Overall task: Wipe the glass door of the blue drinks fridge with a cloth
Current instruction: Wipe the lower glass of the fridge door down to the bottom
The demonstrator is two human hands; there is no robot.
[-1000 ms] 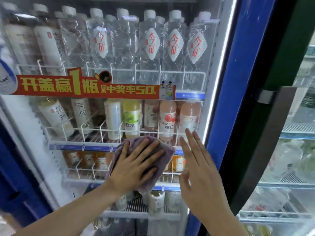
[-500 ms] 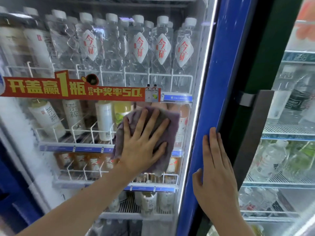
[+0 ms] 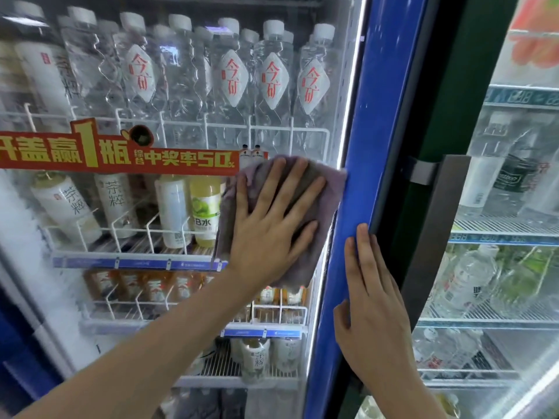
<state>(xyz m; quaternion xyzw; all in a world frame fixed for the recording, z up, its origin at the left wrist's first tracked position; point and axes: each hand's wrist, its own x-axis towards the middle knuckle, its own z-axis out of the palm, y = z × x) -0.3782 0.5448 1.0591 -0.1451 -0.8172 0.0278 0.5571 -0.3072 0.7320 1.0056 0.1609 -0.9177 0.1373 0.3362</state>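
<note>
While right hand (image 3: pixel 372 313) touches frame (image 3: pixel 363 131), left hand (image 3: pixel 272 228) flat on cloth (image 3: pixel 228 231).

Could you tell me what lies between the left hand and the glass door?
A purple cloth, pressed flat on the glass door by the left hand; head view.

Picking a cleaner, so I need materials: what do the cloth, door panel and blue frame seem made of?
Purple cloth: soft matte fabric, possibly microfibre; it creases under the left hand. Door panel: clear glass, glossy; water bottles show through, with reflections. Blue frame: smooth, semi-gloss, painted metal or plastic; cannot tell which.
</note>
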